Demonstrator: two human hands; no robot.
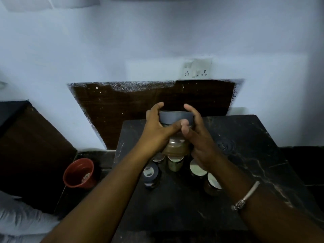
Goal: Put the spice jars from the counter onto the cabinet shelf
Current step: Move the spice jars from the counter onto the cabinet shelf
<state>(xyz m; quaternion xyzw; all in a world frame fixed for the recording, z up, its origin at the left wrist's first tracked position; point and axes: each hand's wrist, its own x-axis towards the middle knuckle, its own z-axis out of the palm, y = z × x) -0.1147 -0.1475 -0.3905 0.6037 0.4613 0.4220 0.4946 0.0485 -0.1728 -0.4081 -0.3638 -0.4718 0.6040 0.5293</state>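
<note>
A clear spice jar (176,146) with a grey lid and brown powder inside is lifted above the dark marble counter (245,155). My left hand (157,130) grips its left side and my right hand (198,135) grips its right side, fingers curled over the lid. Below it on the counter stand several more jars: a black-lidded one (150,174) at the left, a pale-filled one (174,164) in the middle, and two with shiny lids (197,170) (213,181) at the right, partly hidden by my right wrist. No cabinet shelf shows.
A red plastic pot (78,174) sits on the floor left of the counter. A dark wooden panel (140,102) leans on the white wall behind, with a switch socket (197,70) above it. A dark cabinet side (26,146) stands at the left.
</note>
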